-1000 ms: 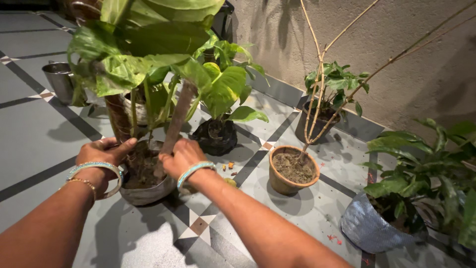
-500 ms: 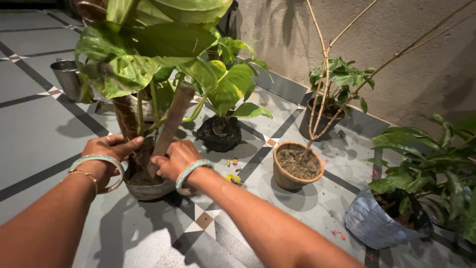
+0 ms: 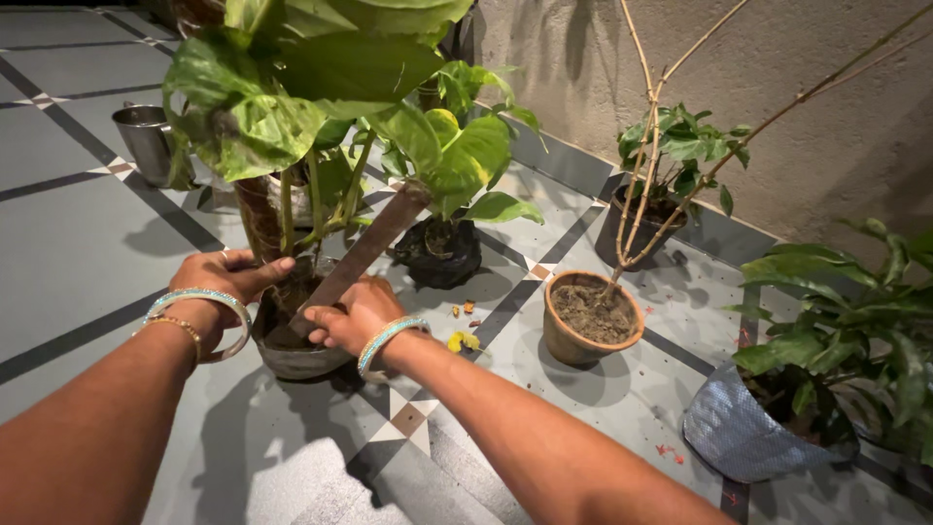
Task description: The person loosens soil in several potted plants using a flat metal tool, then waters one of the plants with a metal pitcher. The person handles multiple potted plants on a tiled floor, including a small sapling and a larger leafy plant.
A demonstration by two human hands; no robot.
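Observation:
A large-leaved green plant (image 3: 321,87) grows from a grey pot (image 3: 292,362) on the tiled floor in front of me. My left hand (image 3: 228,277) grips the pot's left rim, bangles on its wrist. My right hand (image 3: 355,316) is closed around the lower part of a flat brown wooden stick (image 3: 374,243), which slants up to the right from the soil in the pot.
A black pot (image 3: 439,255) with a leafy plant stands behind. A terracotta pot (image 3: 583,326) with bare stems sits to the right, a dark pot (image 3: 637,228) by the wall, a silvery bag planter (image 3: 748,433) at far right. A steel cup (image 3: 146,141) is at the left.
Both hands stay on the same pot and stick. The view has shifted slightly; the stick appears tilted a bit more to the right.

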